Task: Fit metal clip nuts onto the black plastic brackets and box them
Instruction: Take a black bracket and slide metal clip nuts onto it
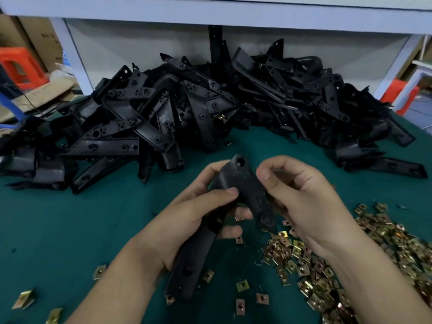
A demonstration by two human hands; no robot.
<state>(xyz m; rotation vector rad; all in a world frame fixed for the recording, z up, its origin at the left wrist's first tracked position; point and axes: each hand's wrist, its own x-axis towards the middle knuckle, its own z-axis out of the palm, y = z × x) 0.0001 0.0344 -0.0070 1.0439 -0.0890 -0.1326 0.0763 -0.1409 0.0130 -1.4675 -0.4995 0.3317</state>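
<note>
black bracket pile (187,108) lies beyond the held bracket (247,183), clip nuts (327,265) to its right; its length points away, with the left hand (187,218) and right hand (304,202) fingers curled round it.

Bracket pile (198,108) blocks rear; clip nuts (350,260) crowd right.

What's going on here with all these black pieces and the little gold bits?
A person is working at a green table. The left hand grips one black bracket around its middle. The right hand has its curled fingers at the bracket's upper end; whether it pinches a clip nut cannot be seen. A pile of brackets lies behind, and a heap of clip nuts to the right. No box is in view.
</note>
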